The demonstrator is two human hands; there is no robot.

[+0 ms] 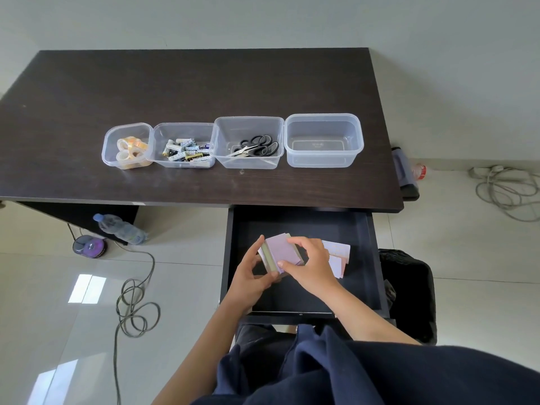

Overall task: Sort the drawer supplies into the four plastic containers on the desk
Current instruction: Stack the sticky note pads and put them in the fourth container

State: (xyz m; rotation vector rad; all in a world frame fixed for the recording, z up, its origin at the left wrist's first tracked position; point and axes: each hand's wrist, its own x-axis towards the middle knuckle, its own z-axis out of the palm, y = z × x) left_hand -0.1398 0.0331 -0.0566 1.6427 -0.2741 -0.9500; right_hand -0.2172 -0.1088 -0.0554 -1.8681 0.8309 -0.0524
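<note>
Inside the open black drawer (368,258) both hands grip a stack of pale purple note pads (282,249). My left hand (251,273) holds its left side, my right hand (311,264) pinches its right side from above. More pale pads (339,254) lie in the drawer just right of my right hand. Four clear containers stand in a row on the dark desk (204,83): one with tape rolls (128,147), one with batteries (185,147), one with black scissors (248,144), and an empty one (323,140) at the right end.
A black bin (415,287) stands right of the drawer. A water bottle (119,228), a purple disc case (89,246) and a coiled cable (134,302) lie on the tiled floor at left. More cable (508,191) lies at the right. My dark clothing fills the bottom.
</note>
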